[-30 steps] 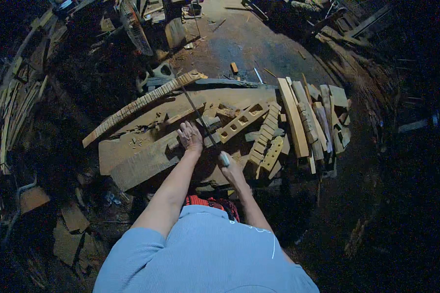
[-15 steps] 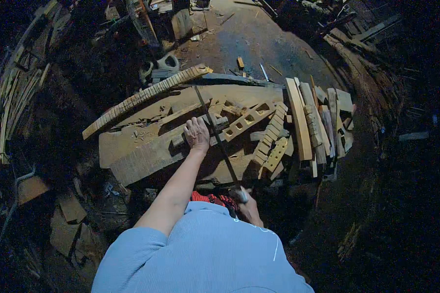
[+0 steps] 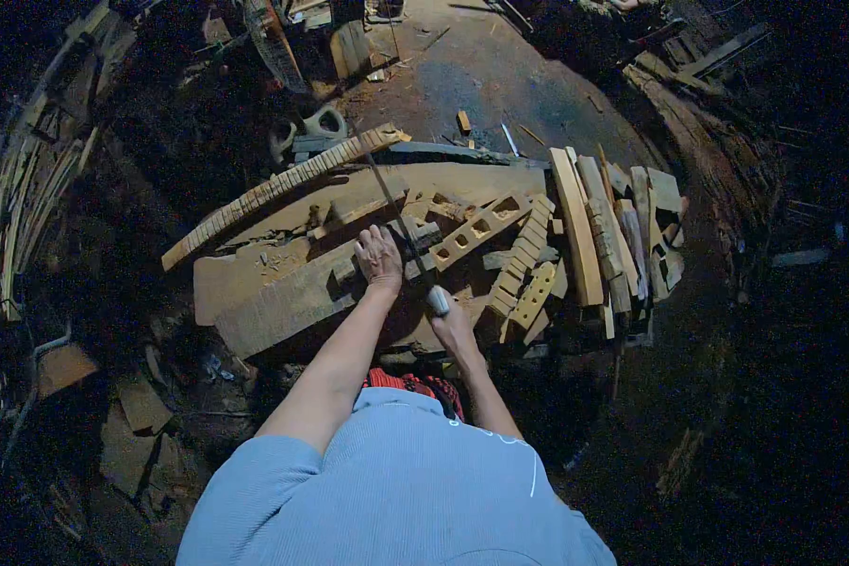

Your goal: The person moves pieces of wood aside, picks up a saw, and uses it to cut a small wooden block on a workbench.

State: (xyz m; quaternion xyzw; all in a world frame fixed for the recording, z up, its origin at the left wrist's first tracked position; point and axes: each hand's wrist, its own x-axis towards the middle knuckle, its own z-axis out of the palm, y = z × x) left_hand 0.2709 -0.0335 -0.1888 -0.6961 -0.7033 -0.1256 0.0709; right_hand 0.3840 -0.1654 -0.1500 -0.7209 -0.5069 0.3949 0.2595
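My right hand (image 3: 456,330) is closed round the pale handle of a handsaw (image 3: 393,200). Its long, narrow blade points away from me and slants across a wooden piece (image 3: 427,232) on the thick, worn wooden bench slab (image 3: 472,179). Just left of the blade, my left hand (image 3: 379,257) presses down with bent fingers gripping that wooden piece. The cut itself is too small to make out. To the right lie a block with square holes (image 3: 482,228), a notched strip (image 3: 522,255) and a yellowish block with small round holes (image 3: 535,290).
A long curved strip with many crosswise cuts (image 3: 274,196) lies along the bench's far left edge. Several wooden battens (image 3: 577,231) are stacked at the right end. Wood chips (image 3: 278,259) lie on the slab. Scrap boards (image 3: 141,401) are on the dark floor at left.
My right hand has pushed the saw forward, away from my body, so its handle is now close to the wooden piece. My left hand stays in place.
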